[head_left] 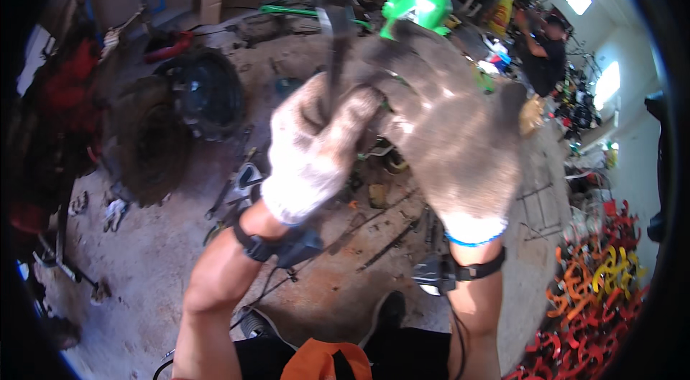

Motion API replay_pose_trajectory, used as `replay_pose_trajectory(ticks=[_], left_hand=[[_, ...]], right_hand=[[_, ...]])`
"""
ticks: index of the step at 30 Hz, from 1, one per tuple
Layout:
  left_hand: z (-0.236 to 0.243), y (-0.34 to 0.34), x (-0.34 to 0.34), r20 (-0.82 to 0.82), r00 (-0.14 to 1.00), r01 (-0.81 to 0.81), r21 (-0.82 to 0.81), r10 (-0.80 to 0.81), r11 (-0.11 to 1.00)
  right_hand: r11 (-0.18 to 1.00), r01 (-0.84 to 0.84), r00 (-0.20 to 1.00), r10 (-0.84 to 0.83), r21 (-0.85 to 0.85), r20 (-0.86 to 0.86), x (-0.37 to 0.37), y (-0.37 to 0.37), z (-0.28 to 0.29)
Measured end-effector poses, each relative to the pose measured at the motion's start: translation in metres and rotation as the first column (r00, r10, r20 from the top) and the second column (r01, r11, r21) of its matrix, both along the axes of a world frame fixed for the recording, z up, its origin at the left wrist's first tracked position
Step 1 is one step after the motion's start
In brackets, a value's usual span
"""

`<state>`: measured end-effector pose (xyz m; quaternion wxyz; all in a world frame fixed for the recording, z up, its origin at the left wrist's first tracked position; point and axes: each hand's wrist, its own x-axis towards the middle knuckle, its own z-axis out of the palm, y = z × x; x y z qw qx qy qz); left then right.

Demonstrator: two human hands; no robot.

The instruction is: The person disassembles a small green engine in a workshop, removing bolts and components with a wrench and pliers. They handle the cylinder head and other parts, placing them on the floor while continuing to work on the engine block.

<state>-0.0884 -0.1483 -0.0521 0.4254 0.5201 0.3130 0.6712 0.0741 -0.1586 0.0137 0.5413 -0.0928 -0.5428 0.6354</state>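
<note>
Both of my hands wear pale knit work gloves and are raised close together. My left hand [310, 146] is closed round the shaft of a wrench [336, 24], whose ring-shaped end points up and away. My right hand [456, 132] is beside it, the dirty grey glove turned toward me. Its fingers reach left toward the wrench and my left thumb, smeared by motion. Whether they grip anything I cannot tell. Dark straps with small boxes sit on both wrists.
A bright green machine housing [420, 8] lies beyond my hands. Wheels [208, 93] and red machinery [68, 100] stand at left. Red, orange and yellow curved metal parts [586, 301] are heaped at lower right. Another person [544, 57] works at far right. Tools and rods litter the concrete floor [144, 272].
</note>
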Motion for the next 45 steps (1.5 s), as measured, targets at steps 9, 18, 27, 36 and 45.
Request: replay_pose_trajectory(ticks=[9,18,27,36,45], left_hand=[[-0.003,0.013,-0.012,0.007,0.994,0.110,-0.053,-0.110,0.993],[-0.015,-0.005,-0.034,-0.224,0.972,0.048,-0.135,-0.078,0.990],[-0.098,-0.020,-0.011,-0.066,0.966,0.158,-0.609,-0.248,0.777],[-0.158,-0.053,-0.002,-0.080,0.871,0.270,-0.748,-0.485,0.607],[-0.140,-0.033,-0.007,-0.185,0.837,0.272,-0.677,-0.516,0.684]], right_hand=[[0.984,0.059,0.997,-0.049,0.170,-0.064,0.089,0.018,0.003],[0.521,0.849,0.405,-0.750,0.089,0.522,0.180,0.067,-0.057],[0.752,0.461,0.031,-0.545,0.472,0.838,0.162,0.088,-0.124],[0.855,0.429,0.348,-0.455,0.293,0.820,0.145,0.095,-0.142],[0.839,0.451,0.357,-0.482,0.305,0.800,0.149,0.094,-0.127]])
